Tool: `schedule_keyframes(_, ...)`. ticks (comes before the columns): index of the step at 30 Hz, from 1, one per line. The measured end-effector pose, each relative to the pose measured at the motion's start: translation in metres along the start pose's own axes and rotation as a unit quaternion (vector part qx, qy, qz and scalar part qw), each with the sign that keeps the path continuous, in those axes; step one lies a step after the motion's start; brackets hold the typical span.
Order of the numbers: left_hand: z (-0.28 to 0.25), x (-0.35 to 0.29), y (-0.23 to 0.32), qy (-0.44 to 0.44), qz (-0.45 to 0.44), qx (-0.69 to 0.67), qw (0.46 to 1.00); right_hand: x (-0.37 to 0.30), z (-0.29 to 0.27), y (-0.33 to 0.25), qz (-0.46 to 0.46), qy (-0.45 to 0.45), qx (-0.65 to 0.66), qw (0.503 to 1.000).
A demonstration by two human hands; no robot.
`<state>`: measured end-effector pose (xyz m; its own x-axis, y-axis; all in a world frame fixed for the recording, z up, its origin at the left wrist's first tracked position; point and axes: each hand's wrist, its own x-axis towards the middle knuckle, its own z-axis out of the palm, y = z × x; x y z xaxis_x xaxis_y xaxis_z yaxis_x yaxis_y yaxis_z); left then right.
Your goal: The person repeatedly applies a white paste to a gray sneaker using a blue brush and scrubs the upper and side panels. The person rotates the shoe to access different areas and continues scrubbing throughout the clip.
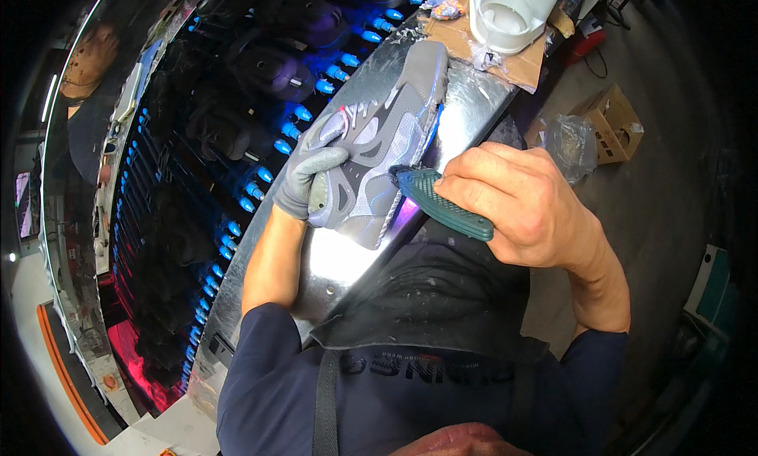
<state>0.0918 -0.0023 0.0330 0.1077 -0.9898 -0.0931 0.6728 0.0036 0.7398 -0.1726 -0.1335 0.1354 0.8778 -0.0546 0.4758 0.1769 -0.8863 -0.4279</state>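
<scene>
A grey shoe upper (384, 152) with lighter mesh panels lies tilted over the metal ledge in front of me, its toe pointing away. My left hand (309, 172), in a grey glove, is closed round its heel and collar side. In my bare right hand (517, 199) is a dark green-handled brush (444, 205), gripped between thumb and fingers. The dark bristles touch the shoe's right lower edge near the middle. A bluish line runs along that edge. The shoe's far side and my left fingertips are partly hidden.
A metal ledge (339, 270) runs diagonally beside a machine bed with rows of blue-tipped pegs (292, 130) and dark shoes. A white container (505, 18) stands on cardboard (454, 37) at the far end. An open carton (612, 128) and plastic bag (570, 148) lie right.
</scene>
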Motion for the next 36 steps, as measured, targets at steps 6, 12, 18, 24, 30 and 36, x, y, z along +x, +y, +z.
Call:
schedule_keyframes(6, -0.001, 0.004, -0.002, 0.001, 0.001, 0.004, 1.000, -0.010, 0.001, 0.001, 0.000, 0.007, 0.007, 1.000)
schedule_keyframes(12, 0.000, 0.009, -0.004, 0.002, 0.013, -0.048, 0.999, -0.019, 0.006, 0.024, -0.010, 0.087, 0.056, 0.995)
schedule_keyframes(18, 0.024, 0.016, 0.006, -0.056, 0.025, -0.150, 0.987, -0.042, 0.061, 0.044, 0.116, 0.318, 0.476, 0.812)
schedule_keyframes(24, 0.024, 0.019, 0.003, 0.038, 0.037, -0.148, 0.987, -0.050, 0.080, 0.030, 0.130, 0.325, 0.282, 0.893)
schedule_keyframes(30, 0.042, 0.018, 0.018, -0.013, 0.051, -0.046, 0.998, -0.052, 0.019, 0.016, 0.130, 0.279, 0.228, 0.924)
schedule_keyframes(36, 0.051, 0.018, 0.028, 0.006, 0.087, 0.064, 0.994, -0.041, 0.009, 0.013, 0.094, 0.251, 0.141, 0.953)
